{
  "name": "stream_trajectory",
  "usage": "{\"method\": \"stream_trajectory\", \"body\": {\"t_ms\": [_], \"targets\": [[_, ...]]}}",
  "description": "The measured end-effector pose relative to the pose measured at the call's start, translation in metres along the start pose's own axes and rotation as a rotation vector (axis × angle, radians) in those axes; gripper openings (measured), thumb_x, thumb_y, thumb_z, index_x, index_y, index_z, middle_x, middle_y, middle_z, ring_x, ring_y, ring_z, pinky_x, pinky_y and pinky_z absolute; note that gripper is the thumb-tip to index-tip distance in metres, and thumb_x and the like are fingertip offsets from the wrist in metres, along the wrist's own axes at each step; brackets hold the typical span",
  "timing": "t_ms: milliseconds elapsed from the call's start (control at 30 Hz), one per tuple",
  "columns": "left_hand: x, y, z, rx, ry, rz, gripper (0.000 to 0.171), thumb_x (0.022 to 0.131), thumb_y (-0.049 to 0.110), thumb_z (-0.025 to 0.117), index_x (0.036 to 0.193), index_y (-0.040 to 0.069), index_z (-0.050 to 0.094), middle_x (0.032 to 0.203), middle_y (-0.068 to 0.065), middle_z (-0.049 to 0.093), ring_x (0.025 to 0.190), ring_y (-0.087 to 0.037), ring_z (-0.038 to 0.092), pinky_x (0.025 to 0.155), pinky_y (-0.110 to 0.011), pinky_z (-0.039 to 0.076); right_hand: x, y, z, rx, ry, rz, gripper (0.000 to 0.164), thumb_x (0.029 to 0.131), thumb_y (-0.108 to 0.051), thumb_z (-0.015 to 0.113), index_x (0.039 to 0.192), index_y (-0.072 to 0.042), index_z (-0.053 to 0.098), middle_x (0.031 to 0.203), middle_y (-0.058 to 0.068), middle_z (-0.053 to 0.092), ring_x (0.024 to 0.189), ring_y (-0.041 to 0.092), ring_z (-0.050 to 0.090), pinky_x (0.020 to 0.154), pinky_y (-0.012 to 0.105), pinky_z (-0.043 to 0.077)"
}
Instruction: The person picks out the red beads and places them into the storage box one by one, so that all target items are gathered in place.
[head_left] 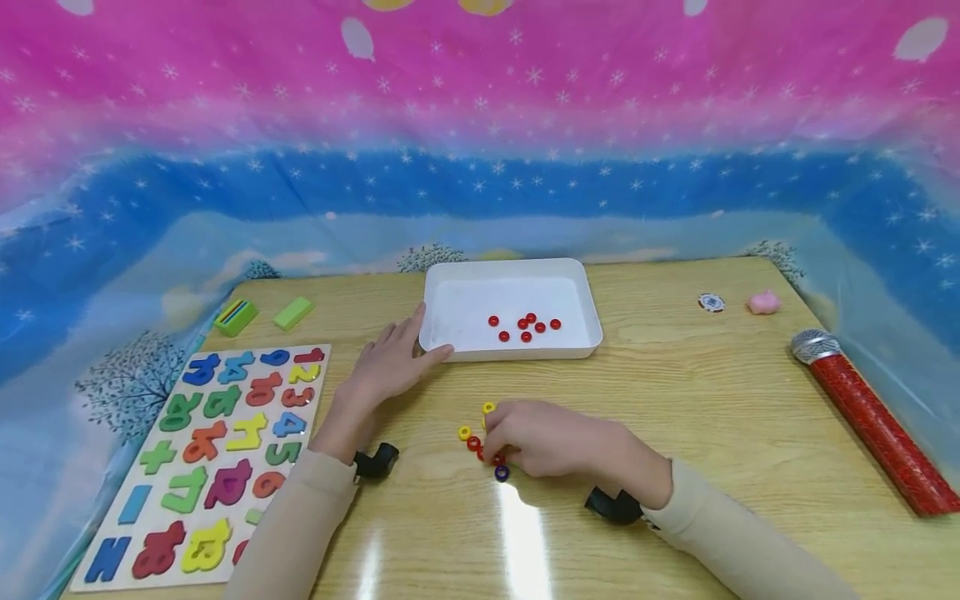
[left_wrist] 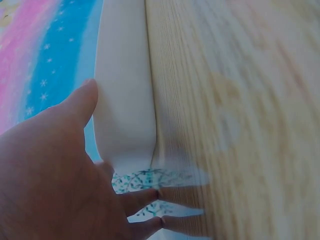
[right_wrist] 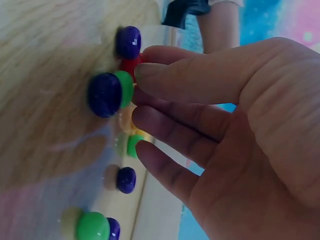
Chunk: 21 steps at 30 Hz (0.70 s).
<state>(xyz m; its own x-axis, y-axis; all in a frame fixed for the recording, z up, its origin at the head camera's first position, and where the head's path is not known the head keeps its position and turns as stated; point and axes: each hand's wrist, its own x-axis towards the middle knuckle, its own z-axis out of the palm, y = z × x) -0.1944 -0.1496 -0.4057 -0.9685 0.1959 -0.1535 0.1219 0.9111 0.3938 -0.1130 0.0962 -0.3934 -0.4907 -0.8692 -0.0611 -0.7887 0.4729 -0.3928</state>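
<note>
A white tray (head_left: 510,354) stands toward the back with several red beads (head_left: 540,327) inside. My left hand (head_left: 386,367) is spread at its near left corner, thumb along the front wall and fingers beside the left wall. On the table before the tray, my right hand (head_left: 551,437) reaches down with thumb and index fingertip around a red bead (right_wrist: 131,65). Yellow beads (head_left: 464,432), other red ones and a dark blue bead (head_left: 502,473) lie by its fingertips. Green beads (right_wrist: 93,226) and more blue ones appear in the right wrist view; the hand hides them from the head view.
A number puzzle board (head_left: 165,467) lies at the left, with a striped green block (head_left: 236,317) and a plain green block (head_left: 293,312) behind it. To the right are a poker chip (head_left: 711,302), a pink pig figure (head_left: 763,302) and a red microphone (head_left: 873,421).
</note>
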Motion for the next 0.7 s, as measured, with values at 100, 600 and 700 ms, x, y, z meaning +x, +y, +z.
{"method": "stream_trajectory", "body": {"t_ms": [100, 600, 700], "targets": [[-0.0005, -0.0005, 0.0006, -0.006, 0.007, 0.003, 0.092, 0.077, 0.082, 0.03, 0.147, 0.036, -0.008, 0.157, -0.004, 0.013, 0.145, -0.034, 0.009, 0.11, -0.064, 0.011, 0.001, -0.0002, 0.0036, -0.027, 0.006, 0.0, 0.024, 0.086, -0.007, 0.06, 0.089, -0.028, 0.073, 0.088, -0.013, 0.06, 0.084, 0.001, 0.051, 0.083, 0.018, 0.048], [-0.0026, 0.0004, -0.0004, -0.016, 0.019, 0.008, 0.092, 0.078, 0.08, 0.031, 0.149, 0.033, -0.005, 0.157, -0.005, 0.014, 0.144, -0.035, 0.009, 0.11, -0.065, 0.012, 0.0041, -0.003, 0.0078, -0.108, 0.028, -0.01, 0.013, 0.082, -0.01, 0.065, 0.082, -0.023, 0.064, 0.076, -0.011, 0.047, 0.071, 0.005, 0.041, 0.065, 0.016, 0.037], [-0.0028, 0.0013, -0.0011, -0.02, 0.02, 0.005, 0.093, 0.078, 0.08, 0.032, 0.149, 0.032, -0.004, 0.157, -0.006, 0.015, 0.144, -0.036, 0.009, 0.11, -0.065, 0.011, 0.0026, -0.0022, 0.0029, -0.098, 0.048, 0.007, 0.014, 0.083, -0.009, 0.064, 0.084, -0.023, 0.066, 0.078, -0.01, 0.049, 0.072, 0.005, 0.042, 0.065, 0.015, 0.038]]}}
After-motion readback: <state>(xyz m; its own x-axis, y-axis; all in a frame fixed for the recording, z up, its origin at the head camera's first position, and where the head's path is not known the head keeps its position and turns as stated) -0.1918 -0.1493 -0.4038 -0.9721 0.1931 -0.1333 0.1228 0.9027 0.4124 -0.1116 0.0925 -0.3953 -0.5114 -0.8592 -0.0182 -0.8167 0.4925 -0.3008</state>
